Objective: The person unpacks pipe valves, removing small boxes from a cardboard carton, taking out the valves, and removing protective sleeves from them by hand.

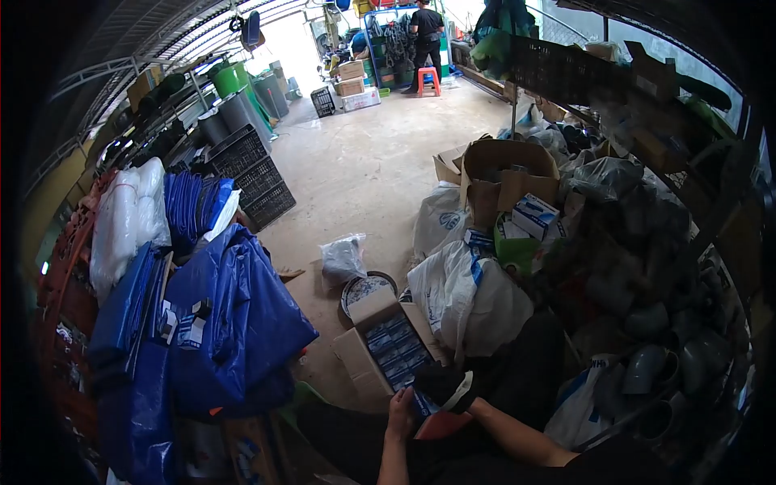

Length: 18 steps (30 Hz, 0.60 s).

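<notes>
An open cardboard box [356, 360] stands on the floor before me, holding several small blue boxes [394, 343] in rows. At its near edge my left hand [400, 411] is closed on a small blue box [423, 403]. My right hand [478, 406] is beside it, near a black item with a pale band [460, 390]; its fingers are mostly hidden. Something red [441, 425] lies below, between my forearms.
Blue tarpaulins [234, 315] are piled at the left, with small boxes on top. White sacks [440, 291], a large carton [525, 162] and grey pipe fittings [647, 368] crowd the right. A person [426, 36] stands far off by a red stool [428, 81].
</notes>
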Available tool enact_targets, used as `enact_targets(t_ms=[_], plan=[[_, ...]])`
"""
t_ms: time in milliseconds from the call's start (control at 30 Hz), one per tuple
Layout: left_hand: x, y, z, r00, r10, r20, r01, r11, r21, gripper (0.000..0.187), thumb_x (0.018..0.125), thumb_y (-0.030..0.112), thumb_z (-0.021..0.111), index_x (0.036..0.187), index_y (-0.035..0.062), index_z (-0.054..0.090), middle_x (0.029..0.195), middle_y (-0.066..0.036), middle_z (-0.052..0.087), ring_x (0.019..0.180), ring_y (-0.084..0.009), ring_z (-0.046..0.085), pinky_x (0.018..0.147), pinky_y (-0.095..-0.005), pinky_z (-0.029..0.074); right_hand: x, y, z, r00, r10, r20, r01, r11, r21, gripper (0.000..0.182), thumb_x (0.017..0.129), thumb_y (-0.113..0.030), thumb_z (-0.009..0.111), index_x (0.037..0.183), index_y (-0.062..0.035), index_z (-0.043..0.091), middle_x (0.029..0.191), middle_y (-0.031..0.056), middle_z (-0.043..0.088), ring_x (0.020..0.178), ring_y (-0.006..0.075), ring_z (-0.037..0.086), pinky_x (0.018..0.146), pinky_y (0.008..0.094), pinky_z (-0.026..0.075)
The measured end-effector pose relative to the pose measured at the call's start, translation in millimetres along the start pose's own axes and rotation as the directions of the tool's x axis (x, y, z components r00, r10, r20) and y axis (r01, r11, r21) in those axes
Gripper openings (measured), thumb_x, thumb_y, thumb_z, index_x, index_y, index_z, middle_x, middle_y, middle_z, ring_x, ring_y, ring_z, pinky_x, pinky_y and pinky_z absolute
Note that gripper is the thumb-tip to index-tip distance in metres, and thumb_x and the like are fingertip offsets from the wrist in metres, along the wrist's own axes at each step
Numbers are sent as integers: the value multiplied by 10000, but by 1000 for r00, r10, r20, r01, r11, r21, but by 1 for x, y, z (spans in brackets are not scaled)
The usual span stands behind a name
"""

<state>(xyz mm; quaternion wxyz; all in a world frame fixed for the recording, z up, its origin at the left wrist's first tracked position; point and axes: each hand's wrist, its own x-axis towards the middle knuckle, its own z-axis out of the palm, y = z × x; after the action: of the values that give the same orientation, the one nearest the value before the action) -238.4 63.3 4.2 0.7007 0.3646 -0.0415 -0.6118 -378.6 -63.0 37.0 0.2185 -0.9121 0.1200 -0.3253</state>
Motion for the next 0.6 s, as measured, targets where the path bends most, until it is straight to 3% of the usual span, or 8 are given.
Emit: enact_targets(t_ms=[167,300,600], plan=[[6,-8,-11,995,54,-84,-51,998,41,69,966,130,648,942,110,586,794,52,582,670,-41,570,585,-200,462,-2,-6,0,994,36,-101,-34,999,19,290,880,-207,592,1129,-61,617,1065,138,622,904,317,626,743,428,506],[7,-11,-14,985,90,-146,-78,993,92,136,950,128,675,876,153,564,722,93,507,585,3,468,486,-178,335,-5,-2,1,996,91,7,-92,994,55,303,886,-184,587,1158,-53,617,1119,142,625,974,315,627,818,424,508],[10,-13,-4,972,152,-179,-102,960,260,187,960,274,677,923,115,585,714,91,497,561,-7,428,482,-181,318,-6,8,10,999,9,34,-10,1000,27,268,850,-154,607,1091,-40,630,1052,146,623,936,312,619,793,403,505]])
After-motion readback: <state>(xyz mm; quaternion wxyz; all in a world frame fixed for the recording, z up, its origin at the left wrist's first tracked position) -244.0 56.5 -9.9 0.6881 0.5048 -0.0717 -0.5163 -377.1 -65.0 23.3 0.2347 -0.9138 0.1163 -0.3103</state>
